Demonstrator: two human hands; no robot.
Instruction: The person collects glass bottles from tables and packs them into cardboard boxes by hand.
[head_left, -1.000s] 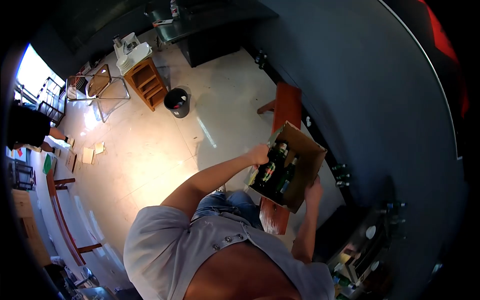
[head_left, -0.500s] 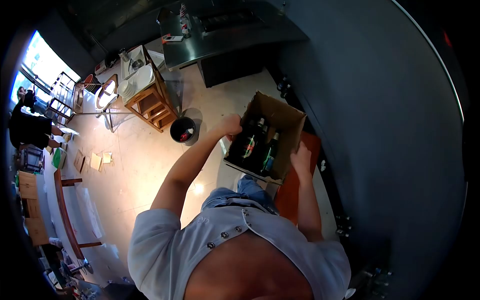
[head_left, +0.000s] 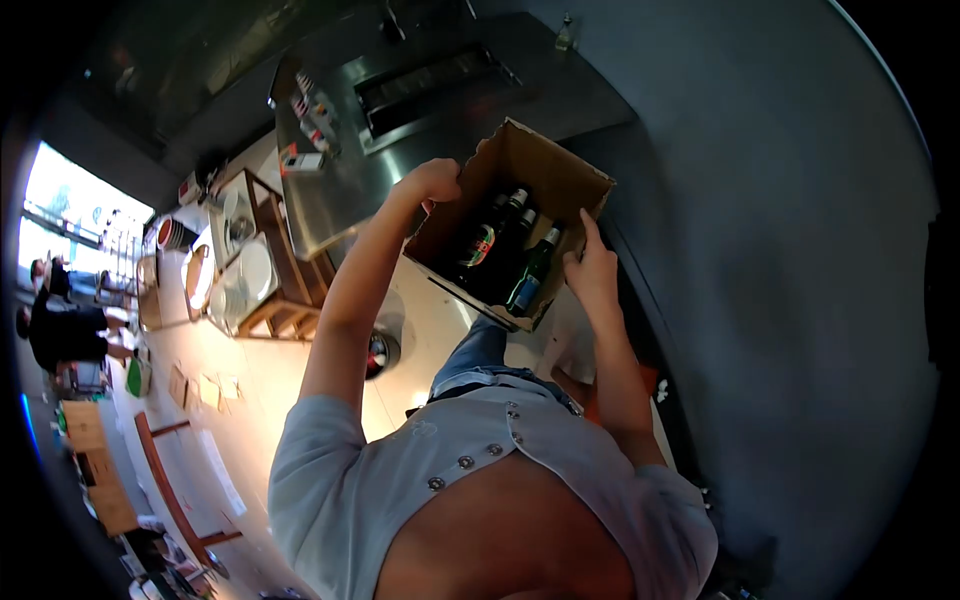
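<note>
Glare whitens the opening (head_left: 80, 195) at left; the right-hand wall (head_left: 790, 250) is dim, edges fisheye-curved.

1. Box (head_left: 552, 170): matt brown cardboard, its upper edge rough and torn.
2. Bottles (head_left: 537, 265): dark, glossy glass with paper-like labels (head_left: 482, 246).
3. Table (head_left: 345, 195): smooth metal with a bright sheen.
4. Shirt (head_left: 340, 470): soft, matt cloth; buttons (head_left: 465, 462) shiny, metal-looking.
5. Jeans (head_left: 475, 350): matt denim.
6. Floor (head_left: 262, 400): smooth, faintly glossy.
7. Wall (head_left: 760, 250): smooth, mostly matt.

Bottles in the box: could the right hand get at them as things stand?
Probably not while the right hand holds the box; with that hand freed, likely yes, since the box is open and the bottles lie uncovered.
</note>
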